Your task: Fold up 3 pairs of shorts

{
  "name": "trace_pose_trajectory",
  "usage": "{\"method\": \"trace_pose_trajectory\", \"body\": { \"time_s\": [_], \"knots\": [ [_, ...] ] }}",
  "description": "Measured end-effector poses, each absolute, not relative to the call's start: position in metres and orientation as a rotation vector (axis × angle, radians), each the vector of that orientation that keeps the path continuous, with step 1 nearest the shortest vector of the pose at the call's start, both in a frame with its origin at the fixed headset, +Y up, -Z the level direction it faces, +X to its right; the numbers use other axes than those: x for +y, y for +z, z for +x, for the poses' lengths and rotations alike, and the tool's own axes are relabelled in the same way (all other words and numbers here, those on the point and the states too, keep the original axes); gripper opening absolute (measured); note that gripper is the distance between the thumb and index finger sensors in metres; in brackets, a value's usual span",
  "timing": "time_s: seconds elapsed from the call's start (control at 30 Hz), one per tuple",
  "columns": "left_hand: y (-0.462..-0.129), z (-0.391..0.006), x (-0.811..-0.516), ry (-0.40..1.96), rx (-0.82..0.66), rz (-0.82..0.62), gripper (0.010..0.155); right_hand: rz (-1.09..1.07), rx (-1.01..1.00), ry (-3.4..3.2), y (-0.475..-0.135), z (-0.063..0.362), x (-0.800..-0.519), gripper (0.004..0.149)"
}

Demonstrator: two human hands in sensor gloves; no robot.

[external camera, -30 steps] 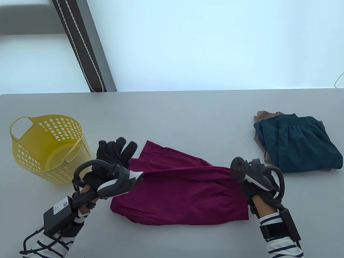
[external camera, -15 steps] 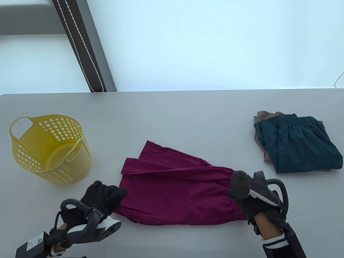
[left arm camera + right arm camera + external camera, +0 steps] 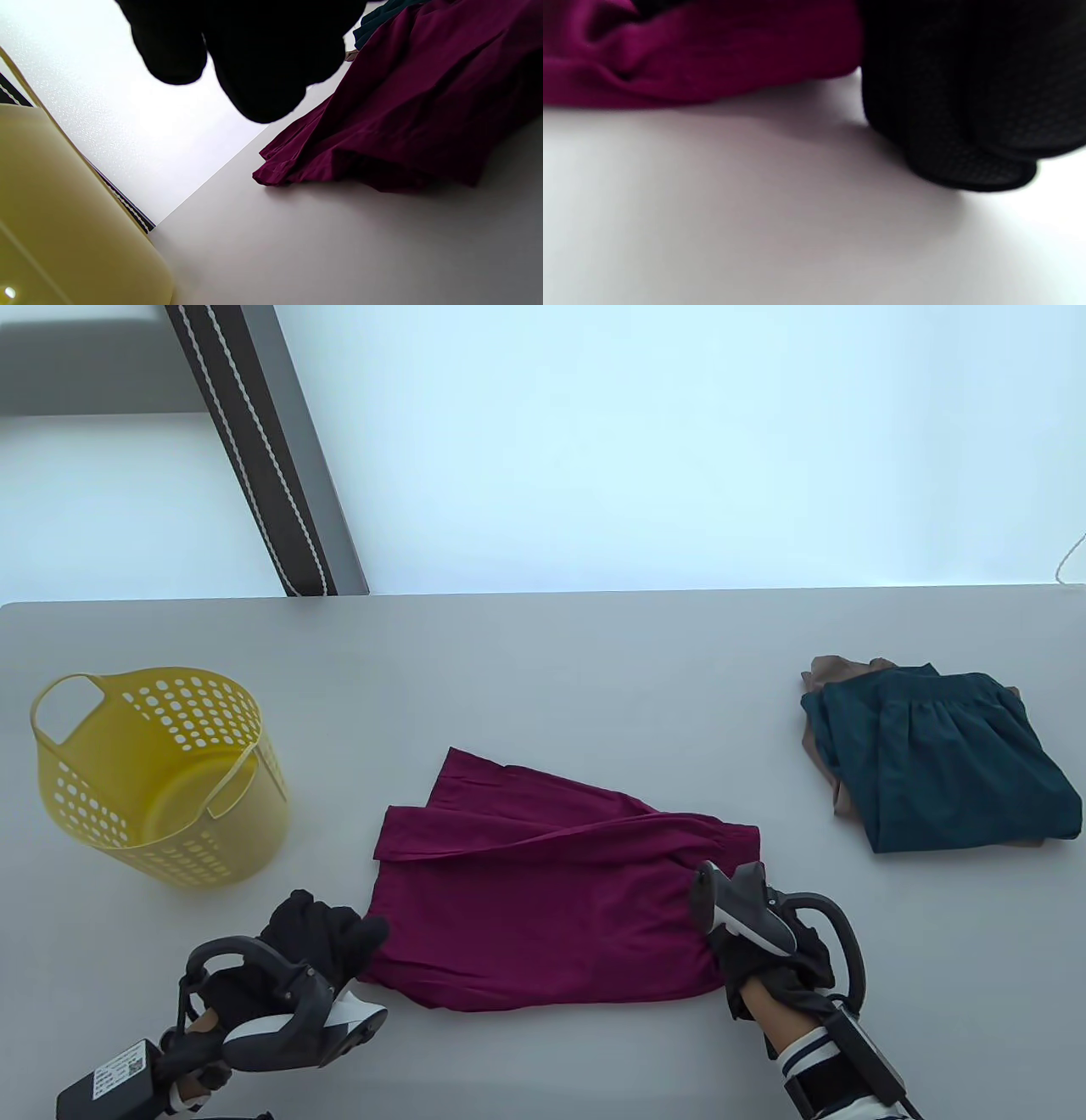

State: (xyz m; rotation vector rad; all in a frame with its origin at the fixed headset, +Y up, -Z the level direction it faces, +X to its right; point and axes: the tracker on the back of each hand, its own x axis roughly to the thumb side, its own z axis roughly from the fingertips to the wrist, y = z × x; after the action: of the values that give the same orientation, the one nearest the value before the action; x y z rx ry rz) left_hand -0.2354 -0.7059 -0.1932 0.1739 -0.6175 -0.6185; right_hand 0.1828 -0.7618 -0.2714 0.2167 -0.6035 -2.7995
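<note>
While both hands (image 3: 318, 937) (image 3: 764, 963) pinch the maroon shorts (image 3: 551, 899), the box label (image 3: 119, 1066) (tiny print) stays unreadable.

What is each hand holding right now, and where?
Both hands grip the maroon shorts: left hand at the near left corner, right hand at the near right corner.

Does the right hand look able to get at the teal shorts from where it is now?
Probably yes. The right hand sits at the maroon shorts' near right corner, and only bare table lies between it and the teal shorts, though it seems to be gripping the maroon fabric.
</note>
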Motion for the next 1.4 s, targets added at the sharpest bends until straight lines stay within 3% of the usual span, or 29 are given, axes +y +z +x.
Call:
{"method": "trace_pose_trajectory", "body": {
  "time_s": [0.13, 0.33, 0.5, 0.6, 0.77, 0.83, 0.93, 1.03, 1.1, 1.13, 1.17, 1.23, 1.3, 1.4],
  "knots": [
    [-0.194, -0.236, -0.705, -0.621, -0.612, 0.169, 0.047, 0.338, -0.633, -2.964, -0.275, 0.199, -0.761, 0.081],
    [-0.195, -0.239, -0.703, -0.622, -0.588, 0.168, 0.048, 0.552, -0.423, -3.271, -0.275, 0.220, -0.751, 0.071],
    [-0.192, -0.237, -0.697, -0.633, -0.595, 0.196, 0.048, 0.607, 0.045, -3.298, -0.273, 0.233, -0.702, 0.064],
    [-0.191, -0.235, -0.694, -0.630, -0.607, 0.209, 0.048, 0.594, 0.227, -3.239, -0.273, 0.234, -0.673, 0.062],
    [-0.186, -0.233, -0.694, -0.627, -0.635, 0.209, 0.048, 0.430, 0.519, -3.103, -0.283, 0.196, -0.619, 0.059],
    [-0.186, -0.235, -0.694, -0.640, -0.631, 0.201, 0.048, 0.264, 0.638, -3.027, -0.287, 0.154, -0.598, 0.057],
    [-0.187, -0.239, -0.689, -0.640, -0.591, 0.210, 0.048, -0.021, 0.679, -3.024, -0.282, 0.092, -0.599, 0.056],
    [-0.189, -0.244, -0.688, -0.615, -0.571, 0.198, 0.048, -0.418, 0.404, -3.093, -0.273, 0.034, -0.635, 0.058],
    [-0.189, -0.243, -0.691, -0.620, -0.581, 0.171, 0.048, -0.766, -0.183, -3.093, -0.263, -0.005, -0.689, 0.069],
    [-0.189, -0.243, -0.692, -0.628, -0.587, 0.162, 0.049, -0.930, -0.664, -3.015, -0.256, -0.021, -0.725, 0.081],
    [-0.189, -0.242, -0.695, -0.641, -0.597, 0.150, 0.049, -1.000, -0.992, -2.924, -0.251, -0.027, -0.749, 0.085],
    [-0.190, -0.241, -0.697, -0.650, -0.607, 0.135, 0.049, -1.014, -1.385, -2.775, -0.241, -0.031, -0.782, 0.092],
    [-0.190, -0.241, -0.698, -0.643, -0.609, 0.120, 0.049, -1.035, -1.125, -2.730, -0.240, -0.033, -0.775, 0.094],
    [-0.191, -0.241, -0.698, -0.635, -0.611, 0.105, 0.049, -1.083, -1.066, -2.858, -0.248, -0.027, -0.751, 0.094]
  ]
}}
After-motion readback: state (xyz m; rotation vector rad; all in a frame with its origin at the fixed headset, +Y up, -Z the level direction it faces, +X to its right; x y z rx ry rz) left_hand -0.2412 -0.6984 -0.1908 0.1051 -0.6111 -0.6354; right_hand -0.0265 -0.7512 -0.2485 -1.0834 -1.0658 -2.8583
